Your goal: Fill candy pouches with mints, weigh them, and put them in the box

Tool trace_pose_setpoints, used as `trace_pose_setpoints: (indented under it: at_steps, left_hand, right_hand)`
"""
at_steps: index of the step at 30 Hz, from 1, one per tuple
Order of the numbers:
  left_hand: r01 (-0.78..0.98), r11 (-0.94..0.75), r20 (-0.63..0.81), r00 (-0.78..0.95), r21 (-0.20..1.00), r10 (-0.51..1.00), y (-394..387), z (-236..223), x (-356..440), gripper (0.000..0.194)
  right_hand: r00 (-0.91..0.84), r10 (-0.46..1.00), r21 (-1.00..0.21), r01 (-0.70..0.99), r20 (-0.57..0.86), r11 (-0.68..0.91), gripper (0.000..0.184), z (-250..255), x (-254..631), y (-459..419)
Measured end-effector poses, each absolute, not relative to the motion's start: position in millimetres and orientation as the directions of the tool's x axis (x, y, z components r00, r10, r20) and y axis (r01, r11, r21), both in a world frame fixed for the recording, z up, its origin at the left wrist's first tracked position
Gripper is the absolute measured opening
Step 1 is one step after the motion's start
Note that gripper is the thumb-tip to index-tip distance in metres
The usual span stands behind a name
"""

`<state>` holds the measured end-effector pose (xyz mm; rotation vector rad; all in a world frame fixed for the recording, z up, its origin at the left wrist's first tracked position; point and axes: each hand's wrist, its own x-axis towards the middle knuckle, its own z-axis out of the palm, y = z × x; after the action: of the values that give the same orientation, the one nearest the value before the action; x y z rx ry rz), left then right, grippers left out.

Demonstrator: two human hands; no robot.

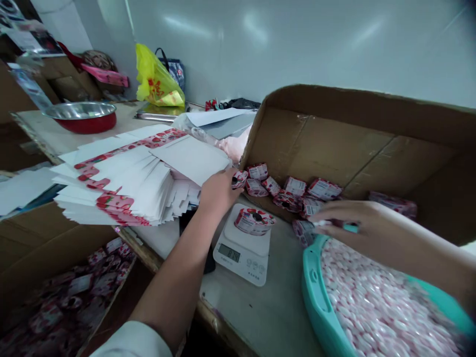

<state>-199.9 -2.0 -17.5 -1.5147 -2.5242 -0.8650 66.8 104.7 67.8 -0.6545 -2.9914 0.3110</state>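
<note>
My left hand [219,192] is closed on a small red-and-white candy box [240,179] beside the cardboard carton's near left corner. Over the rim of the turquoise basin [316,282] hangs my right hand [353,220], blurred by motion. Its fingertips are pinched on a small white piece that looks like a wrapped candy [322,223]. Pink-and-white wrapped candies [375,297] fill the basin. A strawberry-printed box [255,221] with a dark round opening on top sits on a white kitchen scale [241,265], whose display is lit.
Several packed boxes lie in the tipped carton [316,139]. Flat printed card sleeves [130,183] are stacked at left, above a floor carton [122,287] holding more boxes. Behind stand a red metal bowl [87,124] and a yellow plastic bag [156,79]. The table edge [211,317] runs near me.
</note>
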Motion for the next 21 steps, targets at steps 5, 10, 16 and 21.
trace_pose_setpoints:
  at_steps: [5,10,16,21]
  left_hand:
    - [0.842,0.325,0.359,-0.490,0.431,0.794,-3.4,-18.1,-199.9,0.043]
    - [0.844,0.321,0.355,-0.485,0.429,0.799,-3.2,-18.6,-200.7,0.045]
    - [0.843,0.305,0.343,-0.474,0.444,0.811,-2.8,-19.1,-200.0,0.045]
    - [0.854,0.285,0.381,-0.461,0.435,0.801,-6.0,-18.4,-199.9,0.044]
  right_hand:
    - [-0.960,0.236,-0.347,0.276,-0.152,0.896,0.025,54.3,-8.0,106.4]
    - [-0.975,0.158,-0.385,0.207,-0.156,0.899,0.026,34.2,-31.5,110.7]
    - [-0.983,0.159,-0.388,0.182,-0.091,0.904,0.030,29.7,-30.0,110.5]
    - [-0.974,0.223,-0.283,0.207,0.026,0.936,0.034,46.3,-6.9,101.4]
